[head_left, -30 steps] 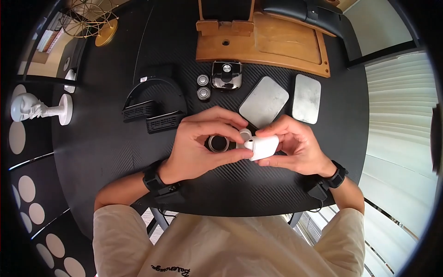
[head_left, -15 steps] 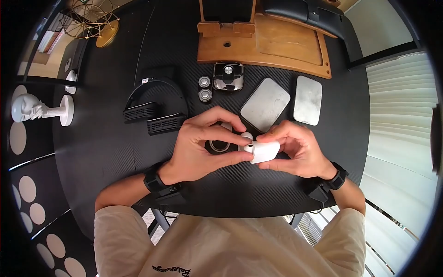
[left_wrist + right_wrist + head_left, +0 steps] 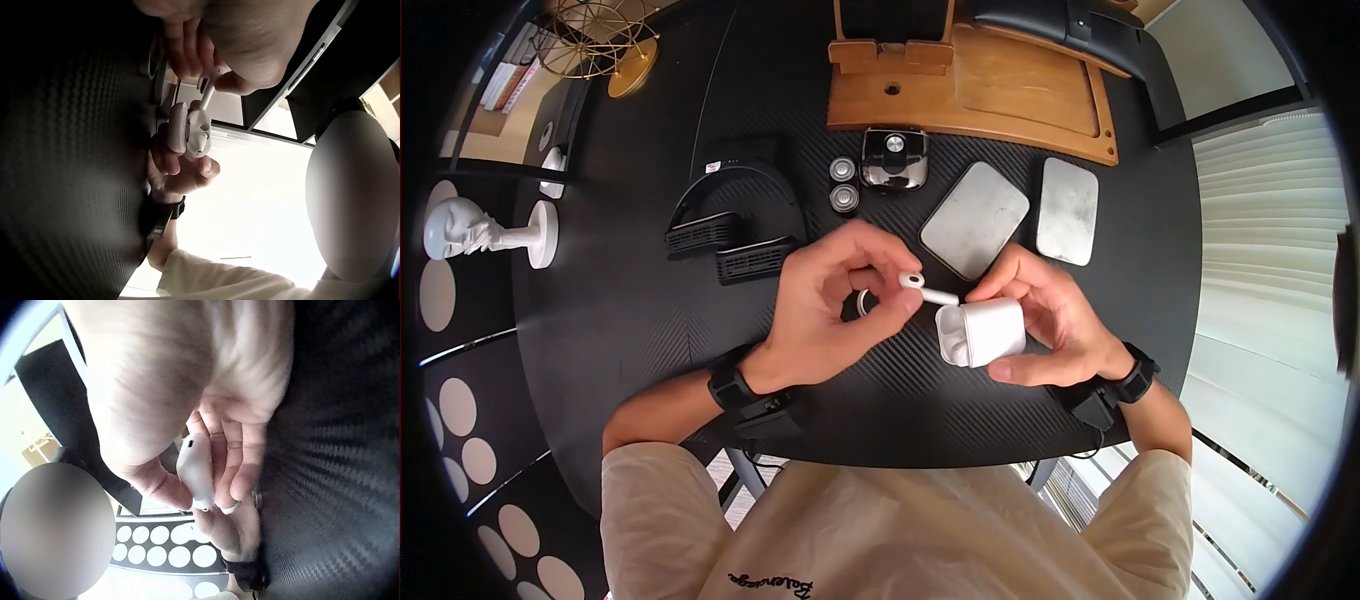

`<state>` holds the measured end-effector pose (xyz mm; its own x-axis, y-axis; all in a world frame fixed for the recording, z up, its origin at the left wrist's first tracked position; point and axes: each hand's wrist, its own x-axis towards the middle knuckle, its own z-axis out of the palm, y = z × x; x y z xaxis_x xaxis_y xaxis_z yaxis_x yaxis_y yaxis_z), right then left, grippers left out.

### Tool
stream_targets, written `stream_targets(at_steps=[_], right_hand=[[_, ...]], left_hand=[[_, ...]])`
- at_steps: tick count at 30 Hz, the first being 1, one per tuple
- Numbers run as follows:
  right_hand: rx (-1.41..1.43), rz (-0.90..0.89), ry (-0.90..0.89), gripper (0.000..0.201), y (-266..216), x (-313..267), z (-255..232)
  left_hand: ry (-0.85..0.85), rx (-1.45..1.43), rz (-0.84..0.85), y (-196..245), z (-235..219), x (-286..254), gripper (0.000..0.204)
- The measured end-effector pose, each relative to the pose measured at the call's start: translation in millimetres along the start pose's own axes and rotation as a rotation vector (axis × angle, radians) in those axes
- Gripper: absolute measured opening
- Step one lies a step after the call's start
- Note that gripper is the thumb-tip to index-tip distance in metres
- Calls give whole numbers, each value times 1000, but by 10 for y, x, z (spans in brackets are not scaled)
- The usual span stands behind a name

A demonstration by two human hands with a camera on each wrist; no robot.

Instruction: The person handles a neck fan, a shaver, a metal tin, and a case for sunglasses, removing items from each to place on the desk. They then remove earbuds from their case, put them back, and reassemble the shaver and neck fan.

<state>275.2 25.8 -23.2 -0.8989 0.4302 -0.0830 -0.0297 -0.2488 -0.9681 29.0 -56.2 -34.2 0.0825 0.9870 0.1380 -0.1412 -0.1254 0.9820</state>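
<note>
A white wireless earbud (image 3: 938, 297) is pinched between the thumb and fingertips of my left hand (image 3: 825, 305), its stem pointing right toward the case. My right hand (image 3: 1060, 325) holds the white earbud charging case (image 3: 998, 330) on its side, thumb at the near face and fingers at the far one. In the left wrist view the lid (image 3: 178, 128) stands open and a second earbud (image 3: 200, 144) shows inside the case. The stem's tip is close to the case's opening. A round dark thing with a silver rim (image 3: 863, 303) is mostly hidden behind my left hand.
Beyond my hands lie two silver tins (image 3: 974, 222), a shiny dark square device (image 3: 895, 160) and a pair of round silver-topped pieces (image 3: 843, 184). A black horseshoe-shaped device with slotted ends (image 3: 740, 220) lies to the left. A wooden desk tray (image 3: 900, 110) is at the back.
My left hand has drawn back left from the case and now has an earbud between its fingertips. The case has tilted and moved slightly, so its opening shows.
</note>
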Motion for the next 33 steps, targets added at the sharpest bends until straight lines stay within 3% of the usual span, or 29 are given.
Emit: stream_targets(at_steps=[3,10,13,18,20,22,30,33], right_hand=[[-11,6,1,50,-1,5,-2],[-27,-13,-8,51,13,22,-25],[-7,-27,11,52,39,20,-3],[10,-55,49,51,56,43,9],[32,-51,72,51,61,47,14],[28,-51,77,52,56,55,18],[28,-71,105,52,73,56,32],[19,-71,95,53,72,61,19]], left_hand=[[53,-6,-71,22,3,18,23],[141,-125,-59,46,34,42,23],[120,-104,-62,17,35,18,20],[-89,73,20,30,-5,9,10],[-109,135,66,68,-9,37,16],[-238,284,78,135,-27,55,24],[-156,319,60,37,1,31,37],[-152,333,124,6,-18,34,41]])
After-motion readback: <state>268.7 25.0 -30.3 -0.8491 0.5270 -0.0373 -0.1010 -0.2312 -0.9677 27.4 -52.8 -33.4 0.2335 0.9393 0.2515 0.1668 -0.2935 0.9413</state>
